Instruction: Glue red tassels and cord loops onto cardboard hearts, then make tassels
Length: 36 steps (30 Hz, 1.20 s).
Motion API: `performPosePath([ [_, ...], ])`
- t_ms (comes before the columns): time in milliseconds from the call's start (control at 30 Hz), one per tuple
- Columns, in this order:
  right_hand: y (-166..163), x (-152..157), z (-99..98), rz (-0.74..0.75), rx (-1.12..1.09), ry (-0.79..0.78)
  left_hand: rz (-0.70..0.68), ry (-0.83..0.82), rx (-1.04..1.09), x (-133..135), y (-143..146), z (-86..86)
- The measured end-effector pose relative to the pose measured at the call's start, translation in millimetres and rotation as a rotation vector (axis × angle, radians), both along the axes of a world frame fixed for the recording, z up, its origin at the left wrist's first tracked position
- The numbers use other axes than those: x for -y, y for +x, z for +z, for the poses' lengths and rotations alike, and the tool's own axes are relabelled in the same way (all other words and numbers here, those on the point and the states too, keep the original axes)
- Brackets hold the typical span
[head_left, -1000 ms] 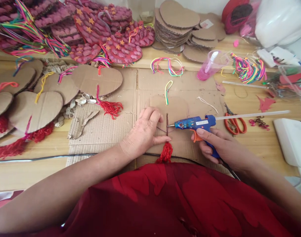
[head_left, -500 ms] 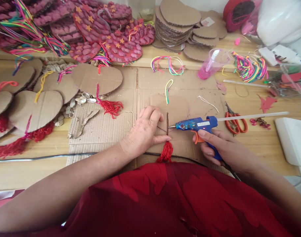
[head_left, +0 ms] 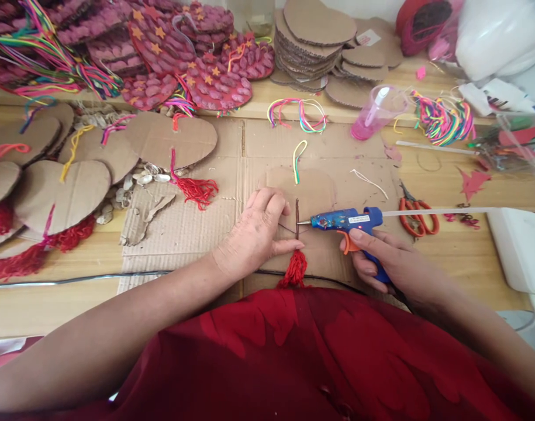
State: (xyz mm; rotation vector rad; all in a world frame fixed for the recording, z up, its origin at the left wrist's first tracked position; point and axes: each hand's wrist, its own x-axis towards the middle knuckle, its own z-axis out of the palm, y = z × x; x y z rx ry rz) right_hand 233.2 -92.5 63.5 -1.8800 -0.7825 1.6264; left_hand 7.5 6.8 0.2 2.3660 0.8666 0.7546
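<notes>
A cardboard heart [head_left: 315,193] lies flat in front of me with a red tassel [head_left: 294,270] hanging off its near point. My left hand [head_left: 254,234] presses on the heart, thumb against the tassel's dark cord [head_left: 297,215]. My right hand [head_left: 381,257] is wrapped round a blue glue gun [head_left: 346,221], forefinger on the orange trigger. The nozzle tip touches the cord. A clear glue stick [head_left: 434,211] juts out of the gun's back. A yellow-green loop [head_left: 297,156] sits at the heart's far edge.
Plain cardboard hearts with tassels [head_left: 61,187] lie left, with shells [head_left: 140,178] among them. Decorated purple-red hearts [head_left: 214,88] and a stack of blank hearts [head_left: 311,41] stand behind. Red scissors [head_left: 418,216], a pink cup [head_left: 375,114], coloured cords [head_left: 442,120] and a white box [head_left: 519,248] are right.
The glue gun backed slightly away from the cord, then returned so its nozzle touches it again. My left hand has stayed put.
</notes>
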Motion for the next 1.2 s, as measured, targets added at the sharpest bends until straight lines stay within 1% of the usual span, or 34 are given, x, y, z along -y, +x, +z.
performPosePath([
  [100,2.1,-0.4,-1.9,-0.006,-0.037,0.026,-0.003,0.017,0.007,0.0,0.0,-0.7],
  [233,2.0,4.1,3.6,0.039,-0.069,-0.038,-0.001,0.013,0.005,0.1,-0.2,-1.2],
  [367,-0.6,5.5,6.6,0.03,-0.042,-0.078,0.004,-0.003,0.003,0.1,0.1,-0.5],
  [467,-1.5,2.3,2.3,0.0,-0.041,-0.065,0.002,0.002,0.001,0.0,0.3,0.0],
  [533,-0.8,-0.4,-0.9,-0.023,-0.048,-0.024,0.0,0.007,-0.006,0.1,0.3,0.2],
  [633,1.5,-2.3,-2.3,-0.014,-0.085,0.019,0.001,0.008,-0.011,0.1,0.3,0.1],
  [733,3.3,-0.9,-0.9,0.011,-0.108,-0.014,0.006,0.014,-0.01,0.0,0.3,-0.5],
  [833,3.5,-0.6,-1.0,0.004,-0.092,-0.023,0.006,0.02,-0.016,-0.1,0.4,-0.8],
  [933,2.1,-6.9,-2.6,0.003,-0.067,-0.006,0.005,0.023,-0.015,-0.2,0.5,-0.3],
  [1100,-1.1,-25.8,-2.1,-0.032,-0.016,0.023,-0.004,0.021,-0.014,-0.1,0.6,1.1],
  [1200,-0.5,-27.7,-0.1,-0.053,-0.015,0.046,-0.002,0.016,-0.01,0.1,0.6,1.3],
])
